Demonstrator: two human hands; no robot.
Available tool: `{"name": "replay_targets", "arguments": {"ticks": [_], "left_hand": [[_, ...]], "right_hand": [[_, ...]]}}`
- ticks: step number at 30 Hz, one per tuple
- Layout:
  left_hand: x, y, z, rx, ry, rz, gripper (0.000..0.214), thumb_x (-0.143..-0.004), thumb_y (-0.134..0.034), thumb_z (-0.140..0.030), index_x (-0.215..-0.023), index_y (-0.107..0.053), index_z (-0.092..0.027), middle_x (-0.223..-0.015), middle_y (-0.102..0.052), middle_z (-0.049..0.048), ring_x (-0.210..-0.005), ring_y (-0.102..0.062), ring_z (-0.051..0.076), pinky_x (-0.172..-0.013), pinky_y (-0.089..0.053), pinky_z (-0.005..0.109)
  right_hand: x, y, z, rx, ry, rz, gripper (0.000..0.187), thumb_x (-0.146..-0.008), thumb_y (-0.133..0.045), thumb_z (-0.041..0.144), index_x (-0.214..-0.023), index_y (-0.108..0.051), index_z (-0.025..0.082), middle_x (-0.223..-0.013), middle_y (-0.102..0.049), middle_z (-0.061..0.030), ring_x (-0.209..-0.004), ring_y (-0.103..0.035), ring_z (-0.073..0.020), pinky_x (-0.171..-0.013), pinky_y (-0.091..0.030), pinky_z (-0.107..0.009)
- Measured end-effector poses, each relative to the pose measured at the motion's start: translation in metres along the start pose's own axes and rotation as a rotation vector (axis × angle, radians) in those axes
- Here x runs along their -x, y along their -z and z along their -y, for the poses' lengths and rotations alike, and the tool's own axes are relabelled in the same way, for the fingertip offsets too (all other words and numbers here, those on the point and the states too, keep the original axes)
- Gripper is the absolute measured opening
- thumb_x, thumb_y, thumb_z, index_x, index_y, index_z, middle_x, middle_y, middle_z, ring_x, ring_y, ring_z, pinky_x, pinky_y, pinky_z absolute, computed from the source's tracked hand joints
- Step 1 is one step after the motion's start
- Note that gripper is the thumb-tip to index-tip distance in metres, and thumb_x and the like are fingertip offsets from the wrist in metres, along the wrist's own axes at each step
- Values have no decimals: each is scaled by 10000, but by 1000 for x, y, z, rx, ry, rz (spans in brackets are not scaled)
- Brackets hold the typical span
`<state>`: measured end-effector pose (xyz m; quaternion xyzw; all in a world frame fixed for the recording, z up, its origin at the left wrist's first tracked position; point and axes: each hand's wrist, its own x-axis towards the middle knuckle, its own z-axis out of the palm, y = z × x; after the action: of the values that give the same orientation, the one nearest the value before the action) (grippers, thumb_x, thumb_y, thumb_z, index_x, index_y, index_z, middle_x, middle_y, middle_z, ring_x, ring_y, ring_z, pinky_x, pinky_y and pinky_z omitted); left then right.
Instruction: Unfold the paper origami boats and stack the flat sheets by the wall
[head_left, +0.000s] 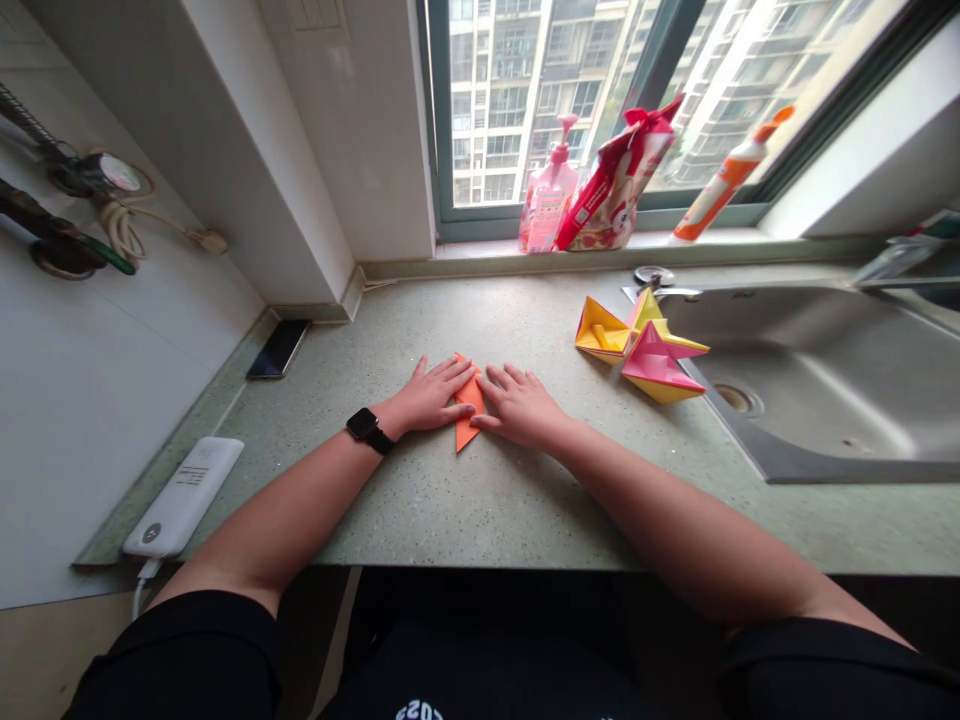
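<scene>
A narrow, pointed piece of folded orange paper (469, 405) lies on the speckled green stone counter (525, 520). My left hand (431, 395) rests flat against its left side, with the thumb and fingertips on the paper. My right hand (517, 405) presses from the other side, its thumb on the lower part of the fold. Between them, the paper's middle is partly covered. To the right lie folded yellow and pink paper shapes (641, 345), which neither hand touches. A black watch (367, 428) circles my left wrist.
A steel sink (810, 380) with a faucet (667, 290) lies right of the paper shapes. A phone (277, 350) and white power bank (184, 497) sit at the left. A pink pump bottle (550, 195), red bag (615, 185) and orange bottle (724, 175) stand on the windowsill.
</scene>
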<state>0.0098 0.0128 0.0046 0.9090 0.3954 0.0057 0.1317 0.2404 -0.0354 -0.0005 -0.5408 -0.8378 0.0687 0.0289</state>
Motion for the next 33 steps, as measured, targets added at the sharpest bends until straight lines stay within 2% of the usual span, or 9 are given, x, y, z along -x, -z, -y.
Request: {"name": "replay_targets", "arguments": {"ticks": [6, 12, 16, 18, 20, 23, 26, 29, 33], "left_hand": [[12, 9, 4, 2, 16, 109, 1182, -901, -639, -866, -1802, -174, -258, -1861, -92, 165, -1733, -86, 414, -1349, 29, 707], [22, 11, -6, 8, 17, 153, 1409, -761, -730, -926, -1807, -113, -211, -1855, -86, 209, -1726, -44, 464, -1337, 5, 736], [31, 8, -3, 16, -15, 147, 1429, -723, -769, -922, -1804, -141, -230, -1855, -132, 205, -1726, -47, 461, -1352, -9, 701], [33, 7, 3, 48, -38, 107, 1366, -752, -774, -892, -1797, -184, -239, -1850, -189, 197, -1725, -100, 447, -1364, -23, 678], [33, 7, 10, 126, -53, 19, 1162, -868, -719, -827, -1771, -272, -248, -1819, -315, 179, -1702, -243, 407, -1380, -102, 637], [32, 9, 19, 265, -30, -206, 722, -1052, -564, -650, -1646, -480, -247, -1651, -573, 152, -1539, -530, 327, -1321, -366, 536], [30, 11, 22, 305, -39, -348, 431, -1083, -548, -481, -1404, -668, -220, -1449, -693, 135, -1368, -652, 282, -1213, -506, 474], [28, 10, 18, 267, -97, -329, 283, -1063, -594, -382, -1254, -740, -233, -1391, -713, 116, -1321, -667, 267, -1187, -527, 478], [26, 7, 12, 239, -138, -288, 285, -1051, -638, -331, -1297, -769, -273, -1415, -718, 95, -1354, -648, 281, -1211, -506, 518]], "right_hand": [[0, -2, -4, 1, 10, 29, 981, -946, -636, 777, -1718, -447, 203, -1809, -340, -204, -1661, -309, -488, -1308, -299, -684], [0, -5, -4, -37, 25, 38, 1126, -870, -667, 844, -1735, -408, 171, -1817, -297, -231, -1672, -253, -519, -1305, -258, -735], [1, -11, -5, -50, 22, 46, 1175, -846, -683, 861, -1749, -376, 175, -1831, -258, -228, -1691, -198, -512, -1327, -201, -734], [0, -13, -7, -73, 56, 23, 1170, -847, -689, 856, -1752, -369, 186, -1828, -278, -220, -1695, -196, -497, -1336, -183, -726], [-1, -14, -10, -119, 78, -17, 1110, -884, -685, 814, -1751, -367, 197, -1812, -334, -206, -1692, -238, -466, -1345, -197, -703], [-5, -10, -16, -247, 51, -112, 845, -1027, -588, 661, -1726, -406, 222, -1740, -482, -173, -1627, -417, -383, -1326, -319, -623], [-7, -4, -19, -395, 21, -204, 630, -1110, -480, 510, -1673, -471, 229, -1567, -670, -142, -1457, -616, -310, -1236, -465, -532], [-6, 1, -17, -449, -9, -241, 570, -1112, -490, 461, -1626, -518, 218, -1363, -785, -120, -1283, -720, -299, -1135, -538, -506], [-4, 2, -13, -435, -5, -244, 556, -1084, -557, 429, -1596, -549, 215, -1262, -825, -101, -1216, -741, -312, -1100, -551, -512]]}}
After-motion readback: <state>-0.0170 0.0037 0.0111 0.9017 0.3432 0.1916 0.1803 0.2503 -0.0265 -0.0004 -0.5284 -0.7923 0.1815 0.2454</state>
